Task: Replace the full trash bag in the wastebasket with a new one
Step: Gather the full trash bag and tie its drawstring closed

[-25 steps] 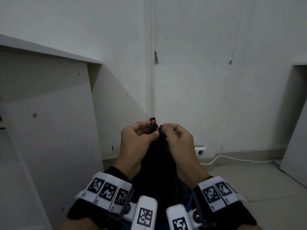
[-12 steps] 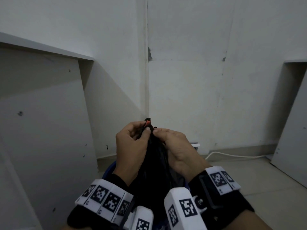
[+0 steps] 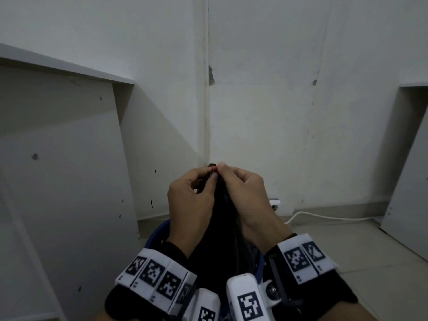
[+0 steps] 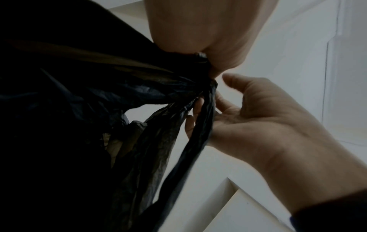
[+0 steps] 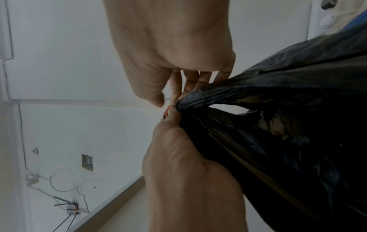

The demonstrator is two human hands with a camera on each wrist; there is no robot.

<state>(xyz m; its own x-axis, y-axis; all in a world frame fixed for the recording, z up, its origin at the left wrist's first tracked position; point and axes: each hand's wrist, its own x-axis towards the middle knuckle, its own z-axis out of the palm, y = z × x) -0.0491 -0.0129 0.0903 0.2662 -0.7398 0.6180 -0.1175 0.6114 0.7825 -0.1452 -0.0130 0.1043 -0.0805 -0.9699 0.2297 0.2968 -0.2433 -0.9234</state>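
Observation:
The full black trash bag (image 3: 220, 228) rises out of a blue wastebasket (image 3: 162, 230), gathered into a neck at chest height. My left hand (image 3: 209, 174) pinches that neck between thumb and fingers, where a bit of red drawstring (image 3: 214, 168) shows. My right hand (image 3: 223, 170) meets it from the right, fingertips on the red tie. In the left wrist view, the right hand's fingers (image 4: 195, 108) curl around a twisted strand of the bag (image 4: 200, 133). In the right wrist view, the left thumb (image 5: 170, 116) presses the bunched plastic (image 5: 258, 94). The bag hides the basket's inside.
A white wall corner (image 3: 206, 112) is straight ahead. A white furniture panel (image 3: 58, 170) leans at the left and another panel (image 3: 407, 181) at the right. A wall socket (image 3: 276, 206) with a white cable (image 3: 324, 218) sits low by the tiled floor (image 3: 347, 246).
Both hands stayed joined at the bag's neck and rose slightly. The right fingertips shifted up onto the red tie. The view swung a little to the left and back.

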